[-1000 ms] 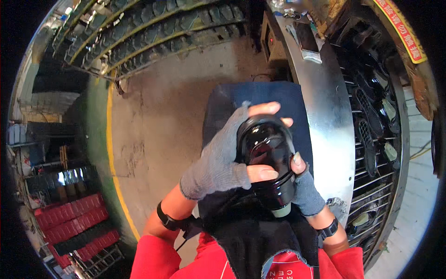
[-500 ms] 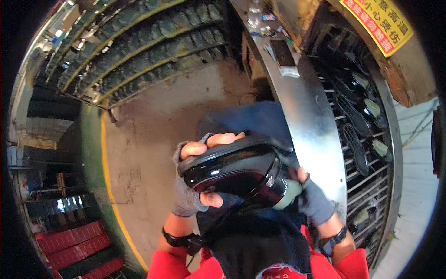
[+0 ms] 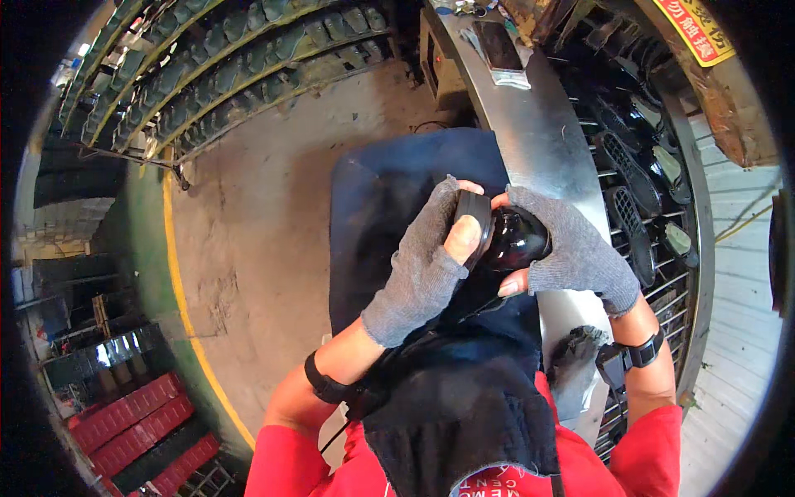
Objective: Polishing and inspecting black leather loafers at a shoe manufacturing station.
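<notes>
Beyond the yellow floor line, red ribbed pieces lie in rows, with dark rounded pieces ranged higher up. Toward the middle, above a dark blue cloth, the gloved left hand clasps the black sole side of a shoe, its thumb laid across the sole's edge. Just right of that, the gloved right hand cups the glossy toe, its fingers curled round the upper. Both hands are thus closed on the one shoe, held off the metal bench, on which a dark phone-like device lies. Farther right, loose black soles rest on a barred rack. The step in hand looks like working or checking the join of sole and upper; the next move seems to call for even pressure along that seam, without smudging the shine.
</notes>
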A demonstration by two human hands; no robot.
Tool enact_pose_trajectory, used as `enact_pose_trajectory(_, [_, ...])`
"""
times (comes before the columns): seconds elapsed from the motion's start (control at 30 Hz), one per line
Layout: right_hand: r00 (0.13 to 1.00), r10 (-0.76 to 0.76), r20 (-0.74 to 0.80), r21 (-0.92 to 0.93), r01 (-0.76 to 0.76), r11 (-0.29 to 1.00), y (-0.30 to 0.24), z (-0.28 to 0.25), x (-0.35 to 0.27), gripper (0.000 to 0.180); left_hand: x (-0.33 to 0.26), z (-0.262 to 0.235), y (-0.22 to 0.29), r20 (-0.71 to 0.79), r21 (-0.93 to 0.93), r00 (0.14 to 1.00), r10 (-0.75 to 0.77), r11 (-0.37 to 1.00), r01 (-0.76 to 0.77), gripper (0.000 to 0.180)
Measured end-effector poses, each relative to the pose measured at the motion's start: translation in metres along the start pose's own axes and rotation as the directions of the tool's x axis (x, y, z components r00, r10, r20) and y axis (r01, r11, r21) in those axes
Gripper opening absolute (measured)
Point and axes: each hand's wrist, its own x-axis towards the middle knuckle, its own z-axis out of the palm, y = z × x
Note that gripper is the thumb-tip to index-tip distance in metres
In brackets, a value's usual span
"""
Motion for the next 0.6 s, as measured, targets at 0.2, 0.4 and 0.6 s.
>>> enact_pose_trajectory(0.2, [0.979,-0.157,-0.130,-0.203,0.129,0.971,0.007,0.015,-0.003,0.084,-0.001,0.004,-0.006,-0.076,0.215,0.983,0.169,0.965,-0.150,0.046])
enact_pose_trajectory(0.4, [0.967,-0.186,-0.174,-0.255,0.138,0.957,-0.011,0.030,-0.007,0.085,-0.021,0.002,-0.004,-0.093,0.284,0.978,0.186,0.947,-0.153,0.069])
enact_pose_trajectory(0.6, [0.967,-0.254,-0.027,-0.412,0.221,0.884,-0.035,0.037,-0.026,0.094,-0.049,-0.011,0.012,0.101,0.269,0.984,0.150,0.948,-0.172,0.076])
